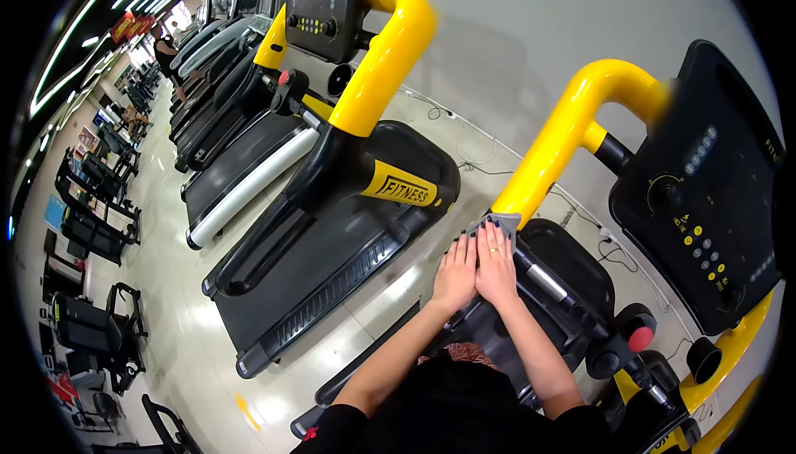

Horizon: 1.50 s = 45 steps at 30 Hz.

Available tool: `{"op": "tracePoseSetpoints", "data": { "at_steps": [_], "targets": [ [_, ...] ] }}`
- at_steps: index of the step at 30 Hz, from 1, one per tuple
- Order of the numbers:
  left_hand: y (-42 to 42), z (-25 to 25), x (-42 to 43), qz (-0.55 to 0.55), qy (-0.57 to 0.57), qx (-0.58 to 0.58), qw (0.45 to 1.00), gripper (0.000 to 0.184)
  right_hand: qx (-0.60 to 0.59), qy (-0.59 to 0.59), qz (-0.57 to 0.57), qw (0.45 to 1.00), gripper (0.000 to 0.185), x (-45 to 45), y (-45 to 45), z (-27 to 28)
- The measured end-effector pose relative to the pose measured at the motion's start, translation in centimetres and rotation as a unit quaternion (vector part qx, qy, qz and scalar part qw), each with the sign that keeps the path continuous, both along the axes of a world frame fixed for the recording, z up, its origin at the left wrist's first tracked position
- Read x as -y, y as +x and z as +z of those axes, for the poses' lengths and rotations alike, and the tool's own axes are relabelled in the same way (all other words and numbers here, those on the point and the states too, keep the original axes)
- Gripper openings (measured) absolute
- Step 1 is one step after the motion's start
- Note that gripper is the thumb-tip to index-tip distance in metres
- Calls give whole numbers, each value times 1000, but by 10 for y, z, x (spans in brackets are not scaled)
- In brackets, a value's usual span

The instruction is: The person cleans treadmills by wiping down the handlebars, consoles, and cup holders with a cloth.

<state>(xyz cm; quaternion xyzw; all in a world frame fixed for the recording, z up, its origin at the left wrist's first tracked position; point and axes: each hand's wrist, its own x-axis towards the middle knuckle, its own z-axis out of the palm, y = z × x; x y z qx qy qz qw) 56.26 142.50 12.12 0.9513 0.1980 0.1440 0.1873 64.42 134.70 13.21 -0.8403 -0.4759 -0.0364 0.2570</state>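
both the l hand (455,276) and r hand (497,267) lie flat, side by side, palms down w/ fingers straight & close together, pointing up the machine; the grey cloth (511,221) is under the fingers, its edge poking out past the r hand. can't tell if either thumb or finger has any grip on it, looks like just flat contact. nails dark, a ring on one finger of the r hand. cloth sits at the lower end of a yellow post (547,147), where it meets the black part of the nearest treadmill. that post bends over at the top twd a black console (701,205) w/ dial & small yellow/grey buttons, r side of view. below the console, a red button (640,339) on a black housing, & a black cup holder (704,360) nr it. to the l, a 2nd treadmill (332,263), tilted in view, w/ a yellow "fitness" label (404,186). cables (487,169) on the floor along the grey wall (531,31). bkgd upper l: a row of more machines & a person (164,52) standing nr them.
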Motion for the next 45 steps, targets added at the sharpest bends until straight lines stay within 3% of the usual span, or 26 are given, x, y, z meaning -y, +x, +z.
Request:
{"op": "tracePoseSetpoints", "data": {
  "at_steps": [6,9,11,15,19,21,23,29,33,39,45],
  "targets": [
    [-16,-15,6,4,42,21,999,56,2,45,-44,998,44,5,-22,-19],
    [-35,-21,17,12,98,27,995,49,-47,59,-1,997,47,20,-40,-30],
    [-47,-22,28,39,170,-31,984,45,-71,68,2,995,45,29,-53,-44],
    [-60,-26,46,62,179,-20,982,45,-79,29,30,996,49,44,-60,-46],
    [-39,-21,41,50,181,-51,981,47,50,18,12,999,52,40,-39,-39],
    [-19,-17,34,46,178,-51,982,49,12,21,-1,1000,55,34,-21,-26],
    [1,-12,26,23,159,-36,986,51,-49,-52,-40,997,52,29,-3,-10],
    [11,-9,26,17,146,-13,989,54,-112,44,-46,992,51,28,-1,-24],
    [-18,-14,37,20,169,-21,985,52,-54,92,-23,994,54,39,-27,-44],
    [-26,-12,42,24,166,-12,986,49,-85,75,-33,993,62,36,-30,-31],
    [4,-14,20,-3,169,-9,986,50,-244,-6,-80,967,57,26,-12,9]
  ]
}}
